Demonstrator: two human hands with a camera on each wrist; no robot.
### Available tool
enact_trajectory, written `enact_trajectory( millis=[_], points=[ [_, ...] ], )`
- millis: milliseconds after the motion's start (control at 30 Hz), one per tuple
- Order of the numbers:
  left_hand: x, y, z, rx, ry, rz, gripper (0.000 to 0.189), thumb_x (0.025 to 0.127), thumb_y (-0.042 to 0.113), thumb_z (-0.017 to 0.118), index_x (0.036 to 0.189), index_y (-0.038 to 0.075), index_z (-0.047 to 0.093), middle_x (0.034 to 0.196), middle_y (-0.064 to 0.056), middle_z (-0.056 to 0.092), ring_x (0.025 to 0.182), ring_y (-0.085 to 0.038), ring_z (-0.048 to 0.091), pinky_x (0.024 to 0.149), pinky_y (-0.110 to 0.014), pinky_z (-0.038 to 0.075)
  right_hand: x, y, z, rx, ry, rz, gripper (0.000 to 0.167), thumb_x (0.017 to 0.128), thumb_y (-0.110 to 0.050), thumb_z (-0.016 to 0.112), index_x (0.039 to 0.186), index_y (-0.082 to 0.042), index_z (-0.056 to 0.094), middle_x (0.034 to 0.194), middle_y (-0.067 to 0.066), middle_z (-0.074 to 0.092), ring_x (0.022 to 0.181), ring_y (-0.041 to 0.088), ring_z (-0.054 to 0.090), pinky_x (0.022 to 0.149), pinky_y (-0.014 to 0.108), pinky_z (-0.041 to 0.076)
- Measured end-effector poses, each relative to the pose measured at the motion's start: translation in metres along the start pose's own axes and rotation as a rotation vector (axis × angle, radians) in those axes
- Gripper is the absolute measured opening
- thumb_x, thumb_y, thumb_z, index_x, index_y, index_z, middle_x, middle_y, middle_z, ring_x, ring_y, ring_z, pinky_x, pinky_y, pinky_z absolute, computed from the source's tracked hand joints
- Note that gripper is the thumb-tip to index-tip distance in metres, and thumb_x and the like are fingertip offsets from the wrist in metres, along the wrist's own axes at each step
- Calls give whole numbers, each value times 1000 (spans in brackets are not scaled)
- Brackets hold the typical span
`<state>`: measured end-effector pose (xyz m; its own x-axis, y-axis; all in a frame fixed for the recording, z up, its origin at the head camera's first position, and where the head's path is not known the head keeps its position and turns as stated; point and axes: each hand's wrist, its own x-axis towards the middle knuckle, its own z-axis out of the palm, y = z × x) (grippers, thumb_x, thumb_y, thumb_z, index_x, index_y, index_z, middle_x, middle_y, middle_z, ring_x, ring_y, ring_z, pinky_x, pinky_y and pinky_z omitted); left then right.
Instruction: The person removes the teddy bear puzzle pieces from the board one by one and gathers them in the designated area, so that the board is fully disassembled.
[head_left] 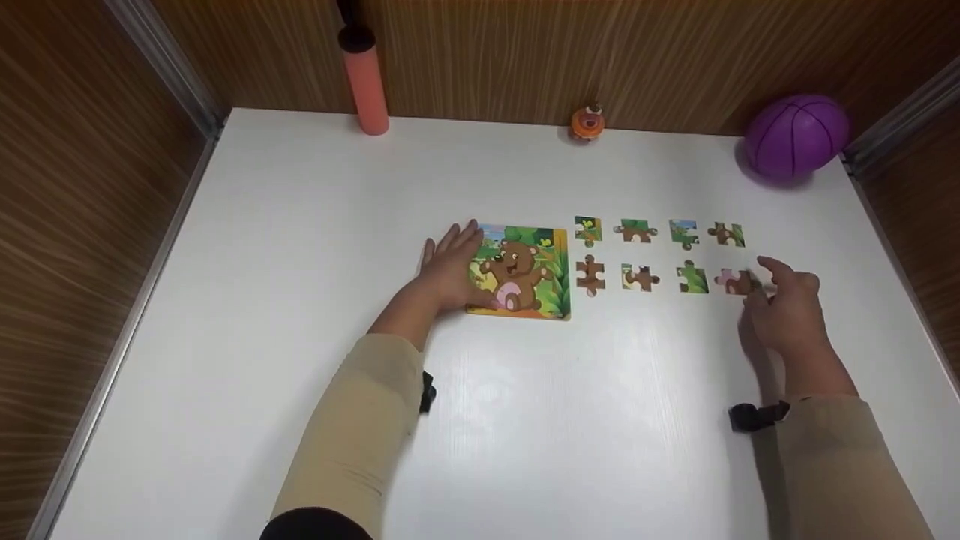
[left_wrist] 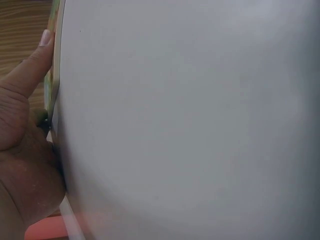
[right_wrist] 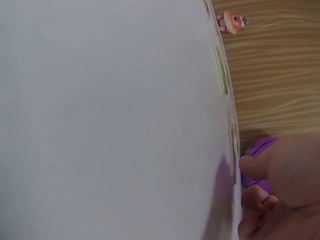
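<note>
A square puzzle board (head_left: 525, 281) printed with a brown bear lies on the white table. My left hand (head_left: 452, 274) rests on its left side, fingers spread and thumb across the lower left corner. The left wrist view shows the thumb (left_wrist: 37, 62) along the board's edge. Loose jigsaw pieces lie in two rows right of the board. My right hand (head_left: 789, 306) is beside the pink-and-brown piece (head_left: 733, 282) at the lower right end, index finger and thumb apart. In the right wrist view nothing shows between thumb and fingers.
At the back stand a coral-pink cylinder (head_left: 367, 90) with a black top and a small orange figurine (head_left: 587, 124). A purple ball (head_left: 796, 139) sits in the far right corner. Wood-grain panels (head_left: 480, 60) border the white table (head_left: 300, 202).
</note>
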<state>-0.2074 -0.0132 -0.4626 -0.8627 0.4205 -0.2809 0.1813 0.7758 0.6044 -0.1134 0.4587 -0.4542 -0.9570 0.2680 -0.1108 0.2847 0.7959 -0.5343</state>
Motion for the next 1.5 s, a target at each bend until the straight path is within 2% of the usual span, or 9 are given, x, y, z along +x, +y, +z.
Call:
enact_trajectory(
  millis=[200,433,700,833,967,1233,1300,1367,1500],
  points=[
    [0,0,1,-13,3,0,127,77,47,95,171,11,18,179,-1,3,164,-24,-7,127,-48,-15,-7,-19,5,-28,56,-55,62,107,-12,56,162,5,31,148,45,27,120,56,51,97,68,45],
    [0,-1,1,-12,9,1,126,77,47,94,171,12,18,179,-1,3,164,-24,-7,127,-47,-15,-17,-50,21,-39,139,-223,55,104,-12,60,155,2,44,141,39,38,112,53,60,86,63,49],
    [1,1,2,-6,4,6,128,76,48,94,171,11,17,179,-2,4,164,-24,-7,128,-48,-15,-21,-86,49,-56,168,-359,55,100,-16,74,148,1,54,133,32,47,107,52,57,88,67,49],
    [1,2,4,-10,3,12,128,76,49,94,171,12,17,179,-2,4,164,-25,-7,127,-48,-15,-22,-96,59,-54,184,-414,52,100,-17,74,145,1,57,127,30,50,101,49,59,85,64,50],
    [2,4,5,-14,3,13,128,76,49,94,171,12,17,179,-2,4,164,-24,-7,127,-48,-15,-24,-104,64,-47,195,-450,48,99,-10,69,144,2,58,124,29,51,100,47,59,83,62,51],
    [2,7,4,-9,0,14,127,77,49,94,171,11,16,179,-1,3,164,-24,-7,127,-48,-15,-26,-119,73,-52,145,-469,50,97,-11,75,142,3,59,127,29,52,94,45,60,83,61,50],
    [1,7,4,-6,-1,13,127,77,49,94,171,11,16,179,-1,3,164,-23,-8,127,-48,-15,-26,-124,76,-54,111,-463,52,97,-15,76,143,2,59,130,29,52,98,45,61,84,61,51],
    [1,6,4,-6,-2,12,127,78,48,94,171,11,16,179,0,2,163,-23,-8,127,-48,-15,-27,-130,79,-54,77,-451,53,98,-19,76,145,1,58,141,31,49,110,49,61,89,64,52],
    [0,7,3,-15,-3,14,127,77,45,94,171,11,16,179,0,2,163,-23,-8,127,-48,-16,-29,-142,88,-62,27,-446,55,98,-21,76,146,-2,58,142,29,50,118,48,60,95,64,51]
  ],
)
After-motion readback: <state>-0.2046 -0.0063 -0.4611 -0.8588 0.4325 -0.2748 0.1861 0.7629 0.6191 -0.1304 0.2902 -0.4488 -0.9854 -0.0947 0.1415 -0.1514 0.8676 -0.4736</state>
